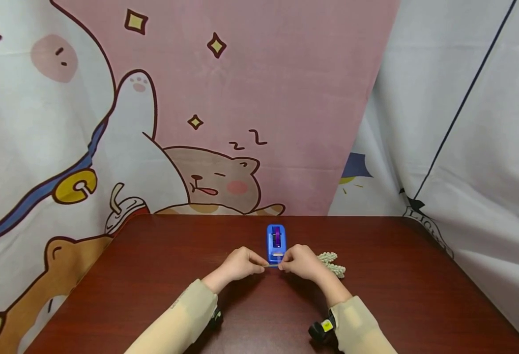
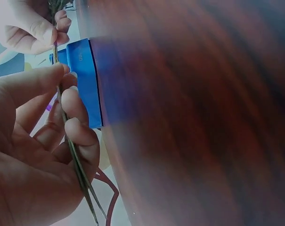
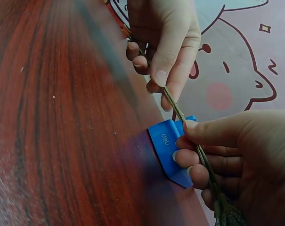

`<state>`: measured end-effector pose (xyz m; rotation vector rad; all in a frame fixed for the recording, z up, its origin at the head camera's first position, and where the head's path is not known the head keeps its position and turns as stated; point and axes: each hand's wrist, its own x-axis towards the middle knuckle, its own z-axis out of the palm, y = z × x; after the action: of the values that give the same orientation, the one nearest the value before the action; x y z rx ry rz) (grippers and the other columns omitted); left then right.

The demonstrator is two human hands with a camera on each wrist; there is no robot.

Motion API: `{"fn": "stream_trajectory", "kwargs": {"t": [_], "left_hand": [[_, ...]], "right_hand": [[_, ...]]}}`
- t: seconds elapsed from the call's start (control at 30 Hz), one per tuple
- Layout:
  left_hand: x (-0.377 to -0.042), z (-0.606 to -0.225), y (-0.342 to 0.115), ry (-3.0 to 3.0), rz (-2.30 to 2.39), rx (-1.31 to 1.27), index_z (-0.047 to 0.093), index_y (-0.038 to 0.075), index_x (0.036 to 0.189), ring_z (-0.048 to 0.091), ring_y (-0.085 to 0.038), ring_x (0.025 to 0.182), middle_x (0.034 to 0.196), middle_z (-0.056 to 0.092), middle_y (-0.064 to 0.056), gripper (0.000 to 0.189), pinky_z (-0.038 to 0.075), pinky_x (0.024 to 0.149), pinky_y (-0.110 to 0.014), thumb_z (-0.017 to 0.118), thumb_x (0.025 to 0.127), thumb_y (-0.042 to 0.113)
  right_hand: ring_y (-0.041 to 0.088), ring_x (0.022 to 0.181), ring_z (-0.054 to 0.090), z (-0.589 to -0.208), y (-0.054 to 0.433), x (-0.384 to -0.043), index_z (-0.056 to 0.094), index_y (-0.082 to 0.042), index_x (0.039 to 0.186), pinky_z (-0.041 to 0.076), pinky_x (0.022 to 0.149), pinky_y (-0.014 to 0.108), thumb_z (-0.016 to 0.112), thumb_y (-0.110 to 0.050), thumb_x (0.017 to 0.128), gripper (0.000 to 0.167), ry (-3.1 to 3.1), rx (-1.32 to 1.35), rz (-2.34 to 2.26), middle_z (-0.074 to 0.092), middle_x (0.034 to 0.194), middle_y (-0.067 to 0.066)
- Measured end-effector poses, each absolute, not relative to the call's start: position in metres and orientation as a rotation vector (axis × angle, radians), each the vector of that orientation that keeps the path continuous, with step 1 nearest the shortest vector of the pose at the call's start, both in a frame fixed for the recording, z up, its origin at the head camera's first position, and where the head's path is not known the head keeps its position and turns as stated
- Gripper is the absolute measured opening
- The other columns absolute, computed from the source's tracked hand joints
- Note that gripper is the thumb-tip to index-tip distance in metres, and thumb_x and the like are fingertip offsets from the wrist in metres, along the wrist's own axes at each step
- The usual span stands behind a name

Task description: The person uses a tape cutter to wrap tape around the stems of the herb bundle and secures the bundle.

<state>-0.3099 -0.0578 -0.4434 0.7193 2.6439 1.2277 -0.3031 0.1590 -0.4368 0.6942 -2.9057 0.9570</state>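
Currently, the stems are pinched by the fingers of both the left hand and the right hand, beside the dispenser; they are best held bundled and straight, uncrushed.

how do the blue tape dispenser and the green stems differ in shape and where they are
The tape dispenser is blocky and bright blue, while the green stems are long and thin. The tape dispenser rests on the table, whereas the green stems are held up between the left hand and right hand. Both are in front of the person, close together in the head view.
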Motion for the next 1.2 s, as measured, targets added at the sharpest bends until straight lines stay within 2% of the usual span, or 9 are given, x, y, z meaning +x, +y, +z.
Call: {"fn": "stream_trajectory", "kwargs": {"t": [0.17, 0.37, 0.57, 0.8, 0.9, 1.07, 1.2], "left_hand": [[-0.310, -0.443, -0.057, 2.629, 1.195, 0.699, 0.079, 0.011, 0.093, 0.051, -0.005, 0.051, 0.062, 0.063, 0.006, 0.011, 0.041, 0.047, -0.022, 0.075, 0.083, 0.014], [-0.309, -0.437, -0.059, 2.625, 1.115, 0.719, 0.078, 0.010, 0.094, 0.051, -0.006, 0.049, 0.059, 0.063, -0.002, 0.014, 0.037, 0.046, -0.022, 0.073, 0.086, 0.021], [-0.314, -0.430, -0.062, 2.630, 1.091, 0.726, 0.077, 0.011, 0.091, 0.056, -0.013, 0.054, 0.064, 0.065, -0.007, 0.015, 0.040, 0.047, -0.023, 0.070, 0.089, 0.025], [-0.319, -0.431, -0.064, 2.616, 1.139, 0.660, 0.076, 0.009, 0.090, 0.054, -0.013, 0.050, 0.065, 0.066, -0.010, 0.015, 0.044, 0.046, -0.025, 0.069, 0.090, 0.022], [-0.322, -0.431, -0.064, 2.622, 1.170, 0.642, 0.076, 0.006, 0.096, 0.058, -0.015, 0.053, 0.069, 0.067, -0.010, 0.017, 0.046, 0.048, -0.025, 0.069, 0.090, 0.020], [-0.329, -0.431, -0.061, 2.628, 1.257, 0.604, 0.070, 0.002, 0.114, 0.064, -0.019, 0.060, 0.087, 0.070, -0.007, 0.030, 0.051, 0.053, -0.028, 0.069, 0.089, 0.018], [-0.335, -0.429, -0.057, 2.620, 1.339, 0.583, 0.064, 0.001, 0.123, 0.066, -0.026, 0.063, 0.086, 0.069, -0.008, 0.038, 0.053, 0.053, -0.034, 0.070, 0.089, 0.016]], "right_hand": [[0.007, 0.054, 0.046, -0.437, 0.160, -0.303, 0.070, -0.009, 0.066, 0.037, 0.049, 0.025, 0.075, -0.014, 0.082, 0.017, -2.911, 0.680, 1.001, 0.058, 0.057, -0.008], [0.008, 0.053, 0.048, -0.437, 0.161, -0.303, 0.070, -0.007, 0.067, 0.041, 0.049, 0.026, 0.075, -0.014, 0.083, 0.018, -2.906, 0.693, 1.072, 0.059, 0.058, -0.004], [0.008, 0.054, 0.050, -0.439, 0.161, -0.305, 0.071, -0.008, 0.067, 0.042, 0.049, 0.027, 0.076, -0.014, 0.083, 0.017, -2.896, 0.709, 1.074, 0.059, 0.058, -0.005], [0.009, 0.055, 0.049, -0.441, 0.163, -0.306, 0.070, -0.008, 0.067, 0.041, 0.049, 0.027, 0.076, -0.015, 0.083, 0.018, -2.890, 0.723, 1.074, 0.059, 0.059, -0.005], [0.008, 0.054, 0.050, -0.442, 0.164, -0.307, 0.071, -0.008, 0.067, 0.042, 0.050, 0.027, 0.076, -0.016, 0.083, 0.018, -2.887, 0.727, 1.078, 0.060, 0.059, -0.005], [0.008, 0.053, 0.051, -0.443, 0.165, -0.307, 0.071, -0.008, 0.068, 0.043, 0.049, 0.027, 0.076, -0.016, 0.083, 0.018, -2.887, 0.725, 1.090, 0.060, 0.059, -0.004], [0.008, 0.052, 0.050, -0.444, 0.165, -0.308, 0.071, -0.008, 0.067, 0.043, 0.049, 0.027, 0.076, -0.017, 0.082, 0.019, -2.883, 0.729, 1.086, 0.059, 0.058, -0.004]]}}
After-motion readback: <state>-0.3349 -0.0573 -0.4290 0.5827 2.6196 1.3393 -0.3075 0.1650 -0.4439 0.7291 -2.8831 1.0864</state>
